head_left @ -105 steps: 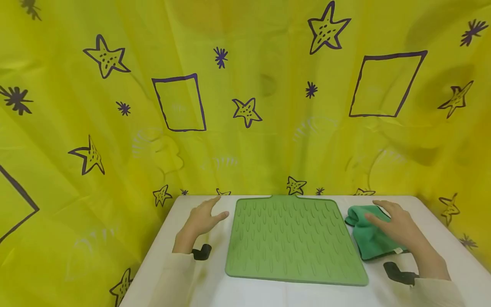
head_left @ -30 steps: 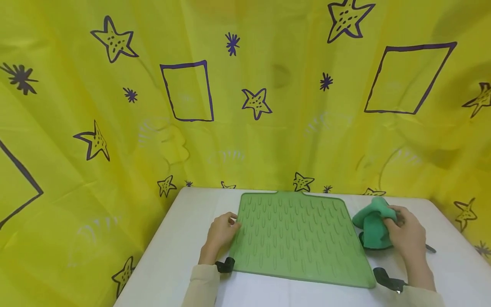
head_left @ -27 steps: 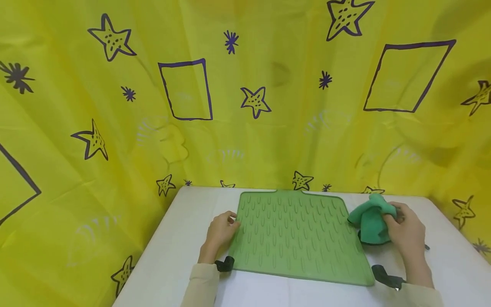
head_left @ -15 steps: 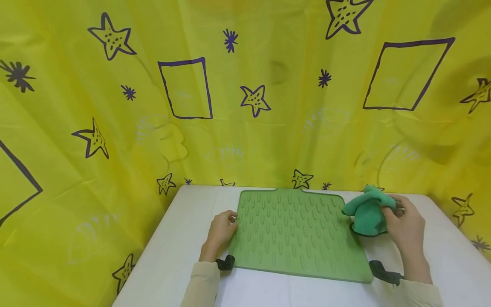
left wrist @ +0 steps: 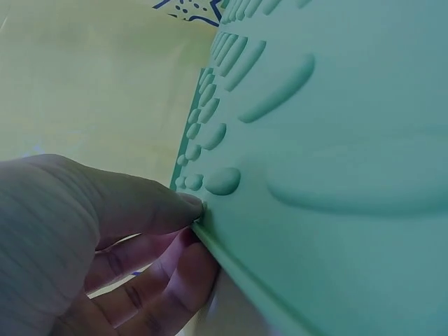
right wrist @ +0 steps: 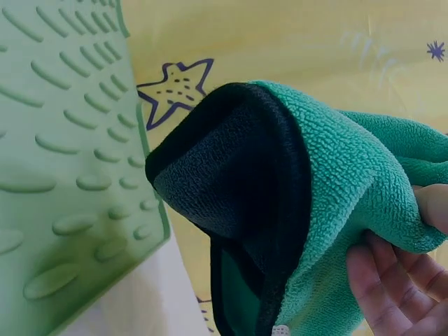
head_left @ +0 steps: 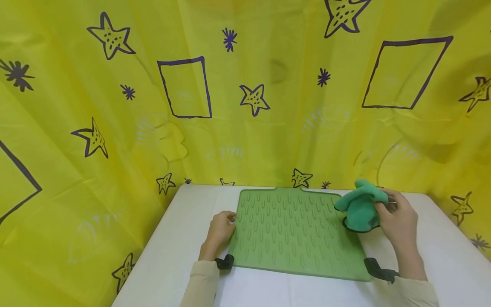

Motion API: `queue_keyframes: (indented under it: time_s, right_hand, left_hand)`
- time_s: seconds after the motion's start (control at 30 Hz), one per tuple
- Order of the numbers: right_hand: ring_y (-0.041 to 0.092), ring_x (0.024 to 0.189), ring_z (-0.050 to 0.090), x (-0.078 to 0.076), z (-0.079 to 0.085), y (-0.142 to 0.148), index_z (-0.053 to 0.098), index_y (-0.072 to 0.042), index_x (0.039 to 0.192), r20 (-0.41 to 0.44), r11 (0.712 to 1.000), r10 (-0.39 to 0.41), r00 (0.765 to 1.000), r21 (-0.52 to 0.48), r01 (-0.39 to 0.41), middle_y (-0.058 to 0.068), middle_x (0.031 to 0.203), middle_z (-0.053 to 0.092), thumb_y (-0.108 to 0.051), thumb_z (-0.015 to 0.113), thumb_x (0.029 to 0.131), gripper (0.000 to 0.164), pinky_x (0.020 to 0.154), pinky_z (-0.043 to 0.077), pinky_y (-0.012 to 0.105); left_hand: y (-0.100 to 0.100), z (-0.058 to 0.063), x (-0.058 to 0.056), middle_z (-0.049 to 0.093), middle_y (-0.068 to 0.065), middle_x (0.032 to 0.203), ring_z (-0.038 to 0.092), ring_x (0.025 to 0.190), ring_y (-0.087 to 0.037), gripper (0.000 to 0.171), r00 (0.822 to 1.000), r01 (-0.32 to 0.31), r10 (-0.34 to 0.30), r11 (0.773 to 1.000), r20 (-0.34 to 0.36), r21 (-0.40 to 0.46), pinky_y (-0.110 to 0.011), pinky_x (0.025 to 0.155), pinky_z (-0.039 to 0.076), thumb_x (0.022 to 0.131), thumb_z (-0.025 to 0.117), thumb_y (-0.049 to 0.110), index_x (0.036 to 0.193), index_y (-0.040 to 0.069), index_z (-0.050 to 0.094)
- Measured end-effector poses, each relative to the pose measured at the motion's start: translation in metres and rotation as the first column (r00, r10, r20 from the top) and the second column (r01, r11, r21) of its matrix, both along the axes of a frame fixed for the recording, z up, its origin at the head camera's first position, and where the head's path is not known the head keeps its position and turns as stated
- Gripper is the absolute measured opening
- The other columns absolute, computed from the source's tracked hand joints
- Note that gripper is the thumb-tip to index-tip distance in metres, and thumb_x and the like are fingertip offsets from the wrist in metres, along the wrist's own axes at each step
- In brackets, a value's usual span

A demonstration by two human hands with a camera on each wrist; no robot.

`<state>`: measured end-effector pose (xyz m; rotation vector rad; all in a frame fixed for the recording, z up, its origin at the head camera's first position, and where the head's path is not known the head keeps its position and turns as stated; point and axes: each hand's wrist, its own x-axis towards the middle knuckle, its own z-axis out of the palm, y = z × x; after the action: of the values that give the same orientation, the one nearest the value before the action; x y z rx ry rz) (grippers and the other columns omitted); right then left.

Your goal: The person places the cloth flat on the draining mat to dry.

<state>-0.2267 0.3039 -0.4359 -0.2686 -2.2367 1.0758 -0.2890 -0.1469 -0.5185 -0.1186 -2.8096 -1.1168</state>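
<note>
Pinching the green mat [head_left: 291,238] at its left edge, the left hand [head_left: 221,229] sets its thumb on top, with fingers curled beneath the rim. The mat lies on the white desk [head_left: 165,251], a broad sheet covered in raised oval ridges. It looks like silicone or rubber: probably flexible, not fragile, and likely to sag if lifted by one corner alone. A hold on both side edges would suit it best; its ridges should give some grip, though a smooth rim could slip.

Farther right, a green cloth [head_left: 360,215] hangs bunched up off the desk, by the mat's upper right side; whether it touches the mat I cannot tell. Its plush face, dark reverse and black border [right wrist: 297,161] suggest a soft, light, limp towel that takes no harm from squeezing, but folds and droops wherever it is unsupported. Gathering a thick fold is a sound hold; opposite corners would serve for spreading it flat.

At far right, the right hand [head_left: 400,221] grips such a fold between thumb and curled fingers.
</note>
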Motion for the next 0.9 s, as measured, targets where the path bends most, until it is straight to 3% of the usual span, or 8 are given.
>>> queue_keyframes:
  time_s: [0.1,0.3,0.5,0.6,0.9]
  right_hand:
    - [-0.023,0.081,0.042,0.000,0.002,-0.003,0.066,-0.005,0.130,0.004,1.000,0.012,1.000,-0.002,-0.012,-0.038,0.094,0.045,-0.015,0.066,0.098,0.034,0.072,0.037,0.002]
    - [-0.024,0.079,0.043,-0.001,0.004,-0.011,0.066,-0.004,0.130,-0.014,0.999,0.050,0.999,-0.002,-0.050,-0.016,0.101,0.056,-0.012,0.068,0.097,0.034,0.069,0.039,0.000]
    - [-0.022,0.081,0.046,0.000,0.007,-0.021,0.064,-0.004,0.131,-0.020,0.995,0.098,0.995,-0.025,-0.099,-0.038,0.094,0.047,-0.014,0.067,0.098,0.034,0.067,0.041,0.002]
    - [-0.022,0.081,0.047,0.000,0.008,-0.027,0.064,-0.004,0.131,-0.032,0.992,0.122,0.992,-0.027,-0.123,-0.039,0.094,0.047,-0.014,0.066,0.099,0.034,0.067,0.042,0.003]
    - [-0.024,0.086,0.047,-0.001,0.007,-0.045,0.064,-0.004,0.131,-0.044,0.983,0.184,0.982,0.012,-0.184,-0.014,0.107,0.057,-0.015,0.065,0.100,0.033,0.072,0.042,0.001]
  left_hand:
    - [0.000,0.001,0.000,0.074,-0.014,0.107,0.064,0.084,-0.020,0.038,1.000,0.008,-0.008,1.000,0.011,-0.007,-0.034,0.075,0.054,0.084,0.067,-0.005,0.121,0.000,0.072]
    - [0.001,0.001,0.001,0.073,-0.015,0.110,0.066,0.094,-0.025,0.037,1.000,0.004,-0.004,1.000,0.022,-0.027,-0.040,0.083,0.056,0.085,0.067,-0.004,0.122,0.000,0.072]
    - [0.001,0.000,0.000,0.073,-0.016,0.110,0.067,0.097,-0.028,0.036,1.000,0.012,-0.011,0.999,0.020,-0.038,-0.043,0.085,0.057,0.085,0.066,-0.005,0.121,-0.002,0.071]
    - [0.001,0.000,0.001,0.073,-0.016,0.110,0.068,0.097,-0.027,0.036,1.000,0.013,-0.012,0.999,0.019,-0.043,-0.042,0.086,0.057,0.086,0.066,-0.004,0.121,-0.002,0.072]
    - [0.002,0.003,0.002,0.073,-0.016,0.109,0.068,0.099,-0.028,0.035,1.000,0.012,-0.012,0.999,0.006,-0.040,-0.044,0.088,0.057,0.085,0.065,-0.005,0.120,-0.002,0.072]
